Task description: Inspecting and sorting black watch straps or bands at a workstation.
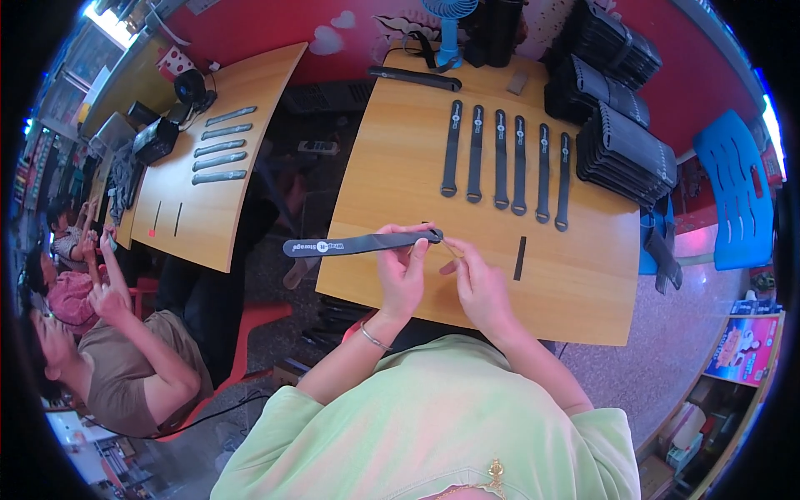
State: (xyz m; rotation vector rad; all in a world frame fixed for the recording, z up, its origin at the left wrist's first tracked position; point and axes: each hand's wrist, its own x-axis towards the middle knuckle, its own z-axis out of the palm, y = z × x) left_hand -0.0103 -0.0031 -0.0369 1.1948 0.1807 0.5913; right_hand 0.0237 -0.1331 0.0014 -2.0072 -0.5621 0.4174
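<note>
At the frame's centre the dark strap [360, 244] is pinched at its ring end by the left hand [402, 271], while the right hand [477, 282] grips a small stick beside it; best held level above the wooden table [392, 175].

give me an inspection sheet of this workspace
surface: wooden table, a short black strip lying flat on it
job's things: one black strap held level above the near edge; six more in a row of straps
clutter: stacks of black straps at the far right, a blue fan at the far edge
grippers: left hand fingers closed on the held strap near its ring end; right hand pinches at that same end
cables: nothing seen on this table
surroundings: second table to the left with grey straps, people seated beside it, blue chair to the right
</note>
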